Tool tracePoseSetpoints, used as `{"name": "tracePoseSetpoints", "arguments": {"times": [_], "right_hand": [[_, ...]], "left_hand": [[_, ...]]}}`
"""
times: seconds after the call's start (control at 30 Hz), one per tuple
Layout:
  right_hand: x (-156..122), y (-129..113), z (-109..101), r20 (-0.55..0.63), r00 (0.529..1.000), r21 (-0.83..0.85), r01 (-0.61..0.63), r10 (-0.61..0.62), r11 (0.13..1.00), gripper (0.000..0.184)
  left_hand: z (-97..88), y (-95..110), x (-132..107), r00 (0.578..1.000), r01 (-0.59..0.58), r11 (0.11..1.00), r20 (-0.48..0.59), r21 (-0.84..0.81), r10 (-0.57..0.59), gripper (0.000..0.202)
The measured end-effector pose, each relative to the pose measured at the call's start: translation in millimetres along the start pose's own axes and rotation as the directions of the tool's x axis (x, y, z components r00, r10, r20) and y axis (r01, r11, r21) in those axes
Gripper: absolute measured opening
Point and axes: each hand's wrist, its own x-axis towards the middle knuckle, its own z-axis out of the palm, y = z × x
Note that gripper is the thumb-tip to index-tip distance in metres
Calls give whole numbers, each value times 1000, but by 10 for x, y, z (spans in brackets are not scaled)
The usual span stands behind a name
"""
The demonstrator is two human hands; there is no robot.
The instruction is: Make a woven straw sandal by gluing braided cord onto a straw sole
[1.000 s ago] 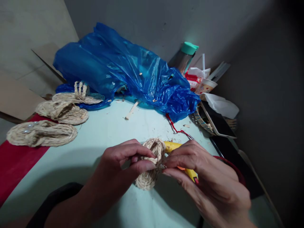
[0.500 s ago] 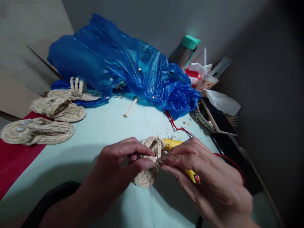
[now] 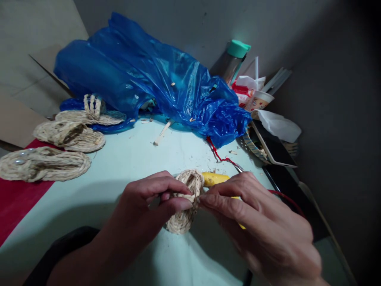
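A small woven straw sandal (image 3: 186,200) stands on edge on the pale green tabletop (image 3: 125,167). My left hand (image 3: 150,198) pinches its side between thumb and fingers. My right hand (image 3: 253,222) presses fingertips against the sandal's other side, fingers closed together on the weave. A yellow-handled tool (image 3: 216,179) lies just behind the sandal, partly under my right hand.
Three finished straw sandals (image 3: 44,163) (image 3: 70,135) (image 3: 89,115) lie at the left, partly on a red cloth (image 3: 18,202). A crumpled blue plastic bag (image 3: 149,83) fills the back. A bottle with a green cap (image 3: 233,59), cups, a tray and a red string (image 3: 218,155) crowd the right.
The view has shifted slightly. My right hand has slid forward over the yellow tool and covers more of it. Both hands stay on the sandal.
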Motion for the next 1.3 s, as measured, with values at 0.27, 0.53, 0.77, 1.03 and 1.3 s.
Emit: {"name": "tracePoseSetpoints", "arguments": {"times": [0.27, 0.53, 0.77, 1.03, 1.3], "right_hand": [[26, -50, -20, 31, 999, -130, 48, -44, 990, 30], [52, -39, -31, -2, 992, -104, 122, -123, 987, 28], [59, 19, -93, -137, 990, -16, 16, -18, 1000, 26], [52, 192, -46, 130, 922, 131, -381, 365, 915, 28], [50, 131, 20, 349, 837, 259, -519, 422, 815, 26]], "left_hand": [[7, -40, -19, 1000, -14, 1000, 14, 9, 14, 6], [-26, -21, 29, 997, 53, 998, 61, 33, -55, 9], [-15, 2, 62, 992, 121, 980, -1, -158, -122, 6], [-181, -8, 161, 959, 172, 958, 263, -230, -109, 7], [-237, 63, 198, 963, -11, 992, 264, -123, 43, 7]]}}
